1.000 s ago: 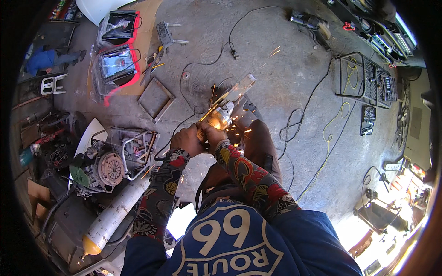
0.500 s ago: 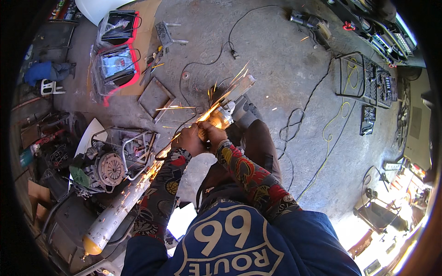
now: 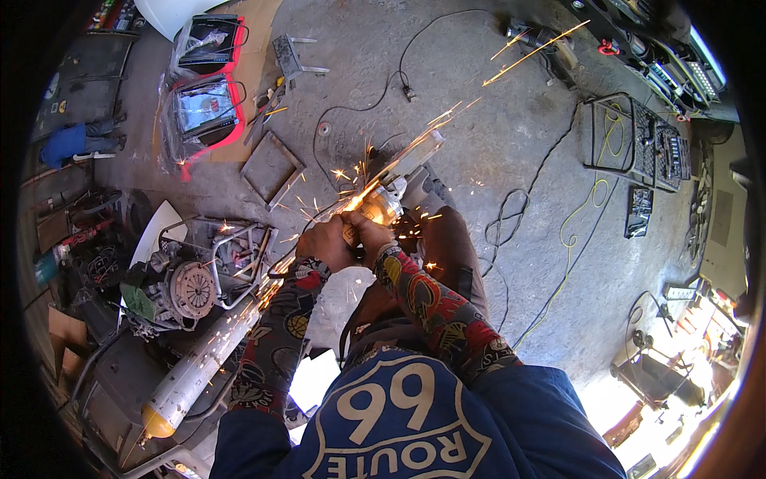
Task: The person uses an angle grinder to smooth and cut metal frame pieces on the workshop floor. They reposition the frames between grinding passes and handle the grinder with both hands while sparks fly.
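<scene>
Both hands are closed around a yellow angle grinder [image 3: 383, 206]. My left hand [image 3: 325, 243] wraps its rear part, while my right hand [image 3: 369, 234] grips close beside it; the fingers are partly hidden. The grinder's head lies against a long metal bar [image 3: 421, 156] that points up and to the right, and the contact spot is lost in glare. Bright sparks stream both along the bar and back past my left forearm [image 3: 289, 319]. My right thigh [image 3: 447, 247] is right beside the grinder.
A grey gas cylinder [image 3: 203, 359] with a yellow end lies lower left, near an engine part with a round clutch plate [image 3: 191, 290]. A square metal frame [image 3: 273, 169] and red-edged boxed items [image 3: 209, 112] lie beyond. Cables [image 3: 511, 211] cross the floor; a rack [image 3: 626, 140] stands right.
The sparks have spread wider, with streaks flying far to the upper right and specks near my right thigh. My hands and the grinder hold nearly the same place.
</scene>
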`<state>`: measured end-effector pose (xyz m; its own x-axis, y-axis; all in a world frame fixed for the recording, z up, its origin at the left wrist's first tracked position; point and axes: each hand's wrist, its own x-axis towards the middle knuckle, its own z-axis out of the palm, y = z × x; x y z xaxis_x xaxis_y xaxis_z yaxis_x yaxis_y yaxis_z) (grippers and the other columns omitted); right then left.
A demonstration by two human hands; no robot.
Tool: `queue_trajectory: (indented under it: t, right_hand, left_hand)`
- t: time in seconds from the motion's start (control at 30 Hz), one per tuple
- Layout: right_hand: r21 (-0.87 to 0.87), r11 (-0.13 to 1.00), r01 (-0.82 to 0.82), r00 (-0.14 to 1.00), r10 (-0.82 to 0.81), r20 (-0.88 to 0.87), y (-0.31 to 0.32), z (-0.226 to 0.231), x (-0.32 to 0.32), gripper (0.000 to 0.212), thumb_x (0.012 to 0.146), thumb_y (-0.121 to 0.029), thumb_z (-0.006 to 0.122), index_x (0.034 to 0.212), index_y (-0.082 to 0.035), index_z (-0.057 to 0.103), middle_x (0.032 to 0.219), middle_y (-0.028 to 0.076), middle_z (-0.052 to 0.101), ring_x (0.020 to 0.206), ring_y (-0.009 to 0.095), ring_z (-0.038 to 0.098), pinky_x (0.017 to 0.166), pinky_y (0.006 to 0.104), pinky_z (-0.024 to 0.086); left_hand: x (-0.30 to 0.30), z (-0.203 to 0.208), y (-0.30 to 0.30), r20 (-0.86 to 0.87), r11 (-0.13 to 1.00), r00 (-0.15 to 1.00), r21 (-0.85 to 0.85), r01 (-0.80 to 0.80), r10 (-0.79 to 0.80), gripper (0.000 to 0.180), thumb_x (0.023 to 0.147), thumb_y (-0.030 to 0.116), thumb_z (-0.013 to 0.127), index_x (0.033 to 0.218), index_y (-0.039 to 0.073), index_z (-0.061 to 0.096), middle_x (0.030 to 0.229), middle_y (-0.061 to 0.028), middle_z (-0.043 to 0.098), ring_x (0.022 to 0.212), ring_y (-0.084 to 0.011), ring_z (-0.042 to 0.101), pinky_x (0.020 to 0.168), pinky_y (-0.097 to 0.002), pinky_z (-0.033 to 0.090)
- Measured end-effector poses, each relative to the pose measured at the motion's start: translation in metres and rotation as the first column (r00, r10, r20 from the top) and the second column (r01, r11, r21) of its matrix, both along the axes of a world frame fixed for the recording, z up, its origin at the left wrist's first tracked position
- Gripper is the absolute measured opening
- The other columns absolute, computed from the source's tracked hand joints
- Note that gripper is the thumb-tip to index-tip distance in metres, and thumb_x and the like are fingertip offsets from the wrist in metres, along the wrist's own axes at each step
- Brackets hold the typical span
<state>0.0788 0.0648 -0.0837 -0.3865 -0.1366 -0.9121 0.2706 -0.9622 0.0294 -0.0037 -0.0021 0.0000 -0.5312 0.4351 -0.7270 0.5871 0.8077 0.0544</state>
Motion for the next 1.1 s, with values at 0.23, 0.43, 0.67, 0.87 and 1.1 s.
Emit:
queue_trajectory:
  t: [0.23, 0.43, 0.67, 0.87, 1.1]
  right_hand:
    - [0.030, 1.000, -0.006, 0.998, 0.004, 0.056, -0.002, -0.002, -0.002, 0.061, 0.073, -0.031, 0.089, 0.121, -0.002, 0.065, 0.112, 0.010, 0.072, 0.094, 0.029, 0.073, 0.082, 0.0481, 0.062]
    - [0.008, 1.000, -0.021, 0.999, 0.021, 0.041, -0.007, -0.015, -0.002, 0.059, 0.074, -0.034, 0.088, 0.120, -0.006, 0.065, 0.110, 0.009, 0.070, 0.094, 0.029, 0.071, 0.080, 0.0474, 0.062]
    - [0.036, 0.998, -0.060, 0.998, 0.060, -0.004, -0.011, -0.026, -0.004, 0.055, 0.074, -0.041, 0.086, 0.118, -0.014, 0.066, 0.106, 0.007, 0.066, 0.093, 0.030, 0.067, 0.078, 0.0484, 0.060]
    - [0.034, 0.999, -0.038, 0.998, 0.036, 0.059, -0.004, -0.007, -0.001, 0.061, 0.073, -0.035, 0.090, 0.119, -0.003, 0.066, 0.109, 0.010, 0.072, 0.093, 0.029, 0.072, 0.080, 0.0486, 0.062]
    - [0.001, 0.998, -0.064, 0.998, 0.064, 0.022, -0.004, -0.007, -0.004, 0.058, 0.074, -0.042, 0.086, 0.121, -0.015, 0.064, 0.110, 0.006, 0.067, 0.096, 0.028, 0.068, 0.079, 0.0492, 0.060]
  left_hand:
    - [0.000, 0.002, -0.003, 0.005, 0.995, 1.000, 0.099, 0.018, -0.018, 0.077, 0.060, 0.048, 0.093, 0.115, 0.004, 0.061, 0.101, -0.0226, 0.074, 0.099, -0.0407, 0.073, 0.088, -0.0506, 0.059]
    - [-0.003, 0.003, 0.001, 0.021, 0.999, 0.999, 0.011, 0.033, -0.033, 0.079, 0.061, 0.050, 0.093, 0.118, 0.005, 0.060, 0.104, -0.0220, 0.074, 0.100, -0.0400, 0.073, 0.089, -0.0500, 0.059]
    - [-0.001, 0.005, -0.001, 0.009, 0.999, 0.999, 0.020, 0.036, -0.036, 0.080, 0.061, 0.050, 0.093, 0.117, 0.004, 0.060, 0.104, -0.0225, 0.074, 0.101, -0.0400, 0.073, 0.090, -0.0505, 0.058]
    - [-0.002, 0.001, -0.002, 0.022, 0.999, 0.999, 0.023, 0.033, -0.034, 0.079, 0.061, 0.049, 0.094, 0.116, 0.003, 0.061, 0.103, -0.0223, 0.074, 0.100, -0.0399, 0.073, 0.089, -0.0511, 0.058]
    - [-0.002, 0.002, -0.003, -0.001, 0.999, 0.999, 0.024, 0.034, -0.034, 0.078, 0.062, 0.050, 0.093, 0.116, 0.005, 0.061, 0.101, -0.0215, 0.074, 0.098, -0.0407, 0.073, 0.087, -0.0513, 0.059]
